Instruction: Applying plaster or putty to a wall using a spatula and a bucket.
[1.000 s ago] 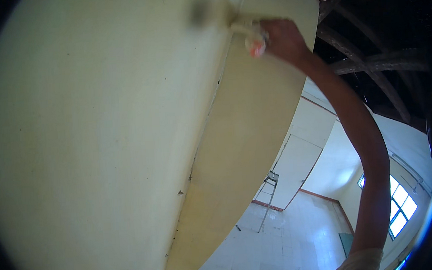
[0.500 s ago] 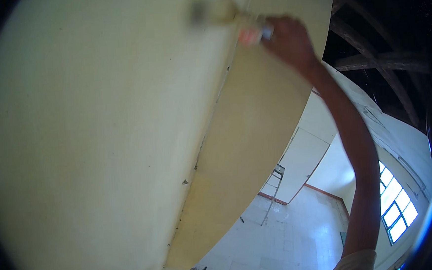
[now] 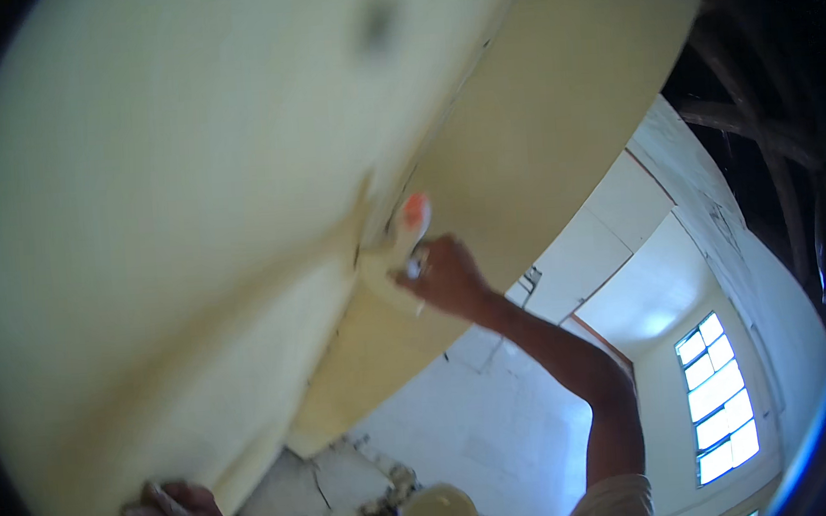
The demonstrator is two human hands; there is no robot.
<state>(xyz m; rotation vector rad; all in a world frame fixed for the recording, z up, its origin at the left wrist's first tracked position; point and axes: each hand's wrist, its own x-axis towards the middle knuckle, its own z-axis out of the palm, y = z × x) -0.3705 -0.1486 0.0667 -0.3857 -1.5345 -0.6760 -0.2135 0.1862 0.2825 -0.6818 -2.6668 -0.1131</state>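
My right hand (image 3: 447, 277) is closed around a blurred hand tool (image 3: 414, 216) with a white and red end, close to the corner seam where two cream wall surfaces meet. A pale yellowish part of it shows beside my fingers, though motion hides the tool's exact kind. Low at the left, my left hand (image 3: 178, 507) is near the cream wall (image 3: 175, 225), its fingers bent around something whitish that I cannot make out. Small chips and dark gaps run along the seam (image 3: 413, 173).
Below, a cream tub (image 3: 439, 504) stands near rubble and broken flooring (image 3: 327, 481). A pale tiled floor (image 3: 499, 423) stretches to the right, with a barred window (image 3: 719, 395) beyond. Dark roof beams (image 3: 745, 124) are at upper right.
My right hand has come down along the seam with the tool, from near the top to mid-height. My left hand has come into view at lower left. The view has shifted, and the tub now shows.
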